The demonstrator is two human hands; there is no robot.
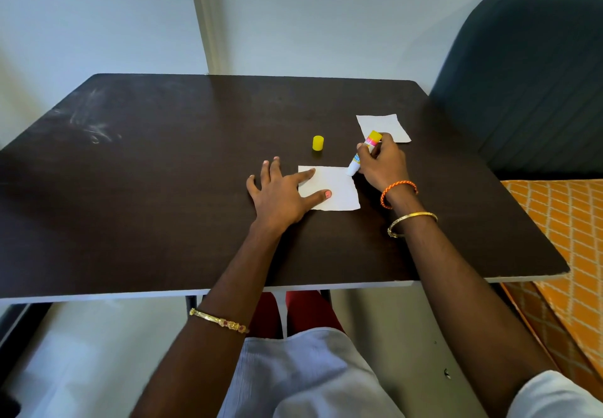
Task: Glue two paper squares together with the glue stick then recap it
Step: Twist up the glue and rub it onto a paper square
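A white paper square point(339, 189) lies on the dark table point(163, 189) in front of me. My left hand point(280, 192) lies flat with spread fingers, its thumb and forefinger pressing the square's left edge. My right hand point(381, 163) grips the uncapped glue stick point(362, 153), tilted, with its white tip down on the square's top right corner. The yellow cap point(317, 143) stands upright on the table behind the square. A second white paper square point(383, 128) lies further back on the right, partly behind my right hand.
A dark green chair back point(522, 75) rises just past the table's right edge. An orange patterned cloth point(564, 238) lies to the right, below table height. The wall stands close behind the table. The table's left half holds only faint scuff marks.
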